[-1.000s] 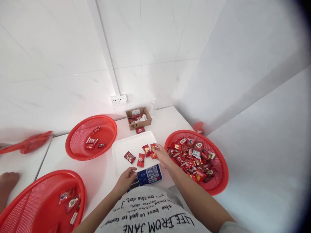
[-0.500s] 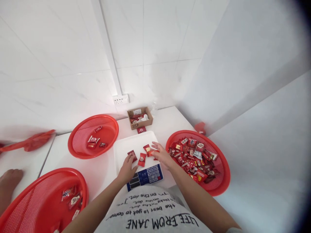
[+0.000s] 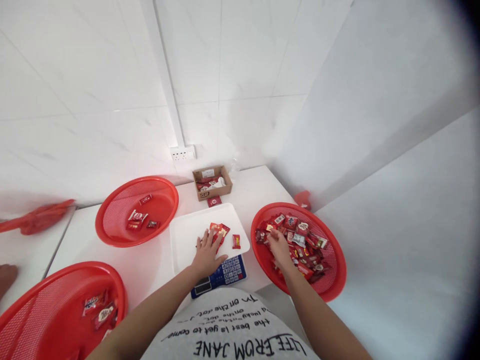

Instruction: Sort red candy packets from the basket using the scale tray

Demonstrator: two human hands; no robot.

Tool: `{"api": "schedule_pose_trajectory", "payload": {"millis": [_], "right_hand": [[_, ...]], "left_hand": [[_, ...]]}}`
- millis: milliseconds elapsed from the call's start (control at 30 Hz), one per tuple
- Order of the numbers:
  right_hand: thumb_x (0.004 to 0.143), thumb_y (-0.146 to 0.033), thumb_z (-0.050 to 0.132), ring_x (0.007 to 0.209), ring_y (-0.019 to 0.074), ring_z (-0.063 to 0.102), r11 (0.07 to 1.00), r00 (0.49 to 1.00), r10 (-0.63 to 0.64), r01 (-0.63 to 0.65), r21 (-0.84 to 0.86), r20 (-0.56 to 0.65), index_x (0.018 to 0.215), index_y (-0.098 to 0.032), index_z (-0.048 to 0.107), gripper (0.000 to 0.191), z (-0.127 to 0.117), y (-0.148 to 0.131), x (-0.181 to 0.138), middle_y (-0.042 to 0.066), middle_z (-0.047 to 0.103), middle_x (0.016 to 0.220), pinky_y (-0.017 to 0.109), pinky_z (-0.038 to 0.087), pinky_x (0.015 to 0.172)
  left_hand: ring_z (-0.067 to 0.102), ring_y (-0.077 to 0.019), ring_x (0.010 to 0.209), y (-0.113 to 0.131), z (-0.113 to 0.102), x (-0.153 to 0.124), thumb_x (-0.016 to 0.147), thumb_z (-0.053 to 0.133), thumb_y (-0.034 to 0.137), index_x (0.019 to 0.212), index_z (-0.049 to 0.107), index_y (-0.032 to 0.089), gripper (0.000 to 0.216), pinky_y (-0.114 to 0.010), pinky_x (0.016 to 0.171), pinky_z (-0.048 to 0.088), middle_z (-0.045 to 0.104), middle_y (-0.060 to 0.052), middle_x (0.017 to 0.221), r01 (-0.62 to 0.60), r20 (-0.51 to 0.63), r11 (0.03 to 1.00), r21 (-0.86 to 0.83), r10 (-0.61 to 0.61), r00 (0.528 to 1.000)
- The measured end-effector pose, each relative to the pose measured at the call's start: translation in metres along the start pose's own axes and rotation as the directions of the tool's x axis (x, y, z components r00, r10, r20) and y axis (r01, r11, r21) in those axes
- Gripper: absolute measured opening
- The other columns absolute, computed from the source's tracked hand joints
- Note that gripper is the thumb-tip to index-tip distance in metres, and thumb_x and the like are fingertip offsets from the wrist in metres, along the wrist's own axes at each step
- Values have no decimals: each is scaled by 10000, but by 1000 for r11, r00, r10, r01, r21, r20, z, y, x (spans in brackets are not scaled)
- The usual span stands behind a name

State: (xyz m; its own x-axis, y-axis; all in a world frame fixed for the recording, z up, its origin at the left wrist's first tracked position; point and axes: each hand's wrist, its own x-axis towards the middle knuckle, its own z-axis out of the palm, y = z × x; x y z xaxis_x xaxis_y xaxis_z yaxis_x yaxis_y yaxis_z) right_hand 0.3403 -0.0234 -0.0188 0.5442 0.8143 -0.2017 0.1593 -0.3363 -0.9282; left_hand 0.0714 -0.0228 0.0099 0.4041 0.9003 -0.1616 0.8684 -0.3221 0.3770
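Observation:
My left hand [image 3: 207,254] lies spread over several red wrapped candies [image 3: 220,231] on the white tray [image 3: 183,220] of a scale. Its fingers are apart and partly hide the candies beneath. One small red candy [image 3: 236,242] sits alone to the right on the tray. Inside the right-hand red basket [image 3: 337,280], my right hand [image 3: 280,250] has its fingers bent together at a red wrapped candy [image 3: 269,228] near the left side of the heap. Many other wrapped candies [image 3: 300,240] fill that basket. The scale's blue keypad [image 3: 228,272] shows below the tray.
A cardboard box [image 3: 212,183] with red packets stands behind the tray, a red packet [image 3: 214,201] before it. Two more red baskets, one at back left [image 3: 108,235] and one at front left [image 3: 37,292], hold a few candies. At far left is part of another person's limb [image 3: 7,277].
My right hand has moved from the tray into the right basket. My left hand has shifted right and up the tray, and the candies there now lie closer together.

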Motion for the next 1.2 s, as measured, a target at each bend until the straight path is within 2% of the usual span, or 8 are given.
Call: {"api": "schedule_pose_trajectory", "payload": {"millis": [167, 367, 467, 567, 733, 933, 1067, 1200], "right_hand": [[680, -297, 484, 976, 218, 590, 978, 997, -52, 63, -200, 64, 1054, -171, 586, 408, -10, 29, 1, 92, 633, 1069, 359, 451, 879], [705, -234, 443, 1064, 218, 539, 890, 973, -180, 223, -397, 143, 1060, -146, 585, 393, -6, 32, 1, 116, 607, 1099, 357, 400, 936], [697, -199, 457, 1068, 213, 533, 876, 964, -201, 255, -409, 172, 1063, -156, 588, 391, -4, 28, 3, 109, 612, 1085, 350, 386, 952], [700, -192, 470, 1072, 221, 528, 863, 953, -217, 288, -416, 210, 1074, -154, 585, 393, 0, 24, 5, 115, 604, 1096, 367, 371, 969], [688, -174, 498, 1165, 230, 468, 856, 922, -235, 347, -384, 309, 1128, -146, 563, 446, 11, 24, 14, 125, 547, 1206, 375, 330, 1013], [659, -124, 473, 1222, 219, 424, 868, 910, -196, 335, -367, 366, 1159, -182, 543, 508, 24, 36, 22, 94, 524, 1262, 418, 279, 1050], [638, -109, 461, 1230, 215, 417, 863, 894, -202, 356, -358, 401, 1158, -166, 547, 530, 20, 42, 19, 93, 529, 1265, 414, 249, 1067], [614, -114, 477, 1215, 215, 436, 864, 878, -213, 374, -337, 428, 1111, -157, 581, 510, 11, 44, 11, 90, 544, 1255, 410, 265, 1061]], "left_hand": [[3, -323, 1368, 2, -1, 27, 816, 379, 588, 1417, 183, 286, 700, -588, 1044, 79, 54, -99, 1513, -51, -20, 995, 86, 53, 998], [89, -350, 1357, 2, 3, 40, 814, 350, 618, 1381, 258, 367, 627, -634, 1016, 44, 157, -63, 1502, -183, -38, 964, 191, 194, 980], [125, -331, 1353, 7, 5, 37, 819, 365, 602, 1360, 310, 371, 591, -606, 1037, 13, 218, -45, 1486, -294, -55, 928, 231, 314, 948], [142, -310, 1352, 9, 3, 31, 824, 348, 605, 1340, 360, 357, 573, -578, 1053, 29, 284, -36, 1463, -376, -9, 902, 210, 387, 922], [129, -298, 1360, 0, -4, 18, 825, 360, 593, 1313, 416, 321, 562, -547, 1069, 43, 283, -59, 1462, -378, 48, 913, 155, 375, 926], [134, -289, 1360, 9, -4, 9, 839, 366, 561, 1373, 295, 337, 584, -543, 1071, 25, 249, -40, 1476, -414, 50, 902, 119, 411, 910], [134, -285, 1358, 24, -4, 9, 852, 345, 552, 1383, 269, 339, 577, -531, 1074, 44, 342, -7, 1436, -467, 91, 882, 58, 461, 882], [138, -286, 1357, 22, -3, 8, 866, 320, 536, 1375, 306, 303, 560, -527, 1078, 32, 374, -18, 1418, -448, 111, 892, 57, 440, 891]]}}
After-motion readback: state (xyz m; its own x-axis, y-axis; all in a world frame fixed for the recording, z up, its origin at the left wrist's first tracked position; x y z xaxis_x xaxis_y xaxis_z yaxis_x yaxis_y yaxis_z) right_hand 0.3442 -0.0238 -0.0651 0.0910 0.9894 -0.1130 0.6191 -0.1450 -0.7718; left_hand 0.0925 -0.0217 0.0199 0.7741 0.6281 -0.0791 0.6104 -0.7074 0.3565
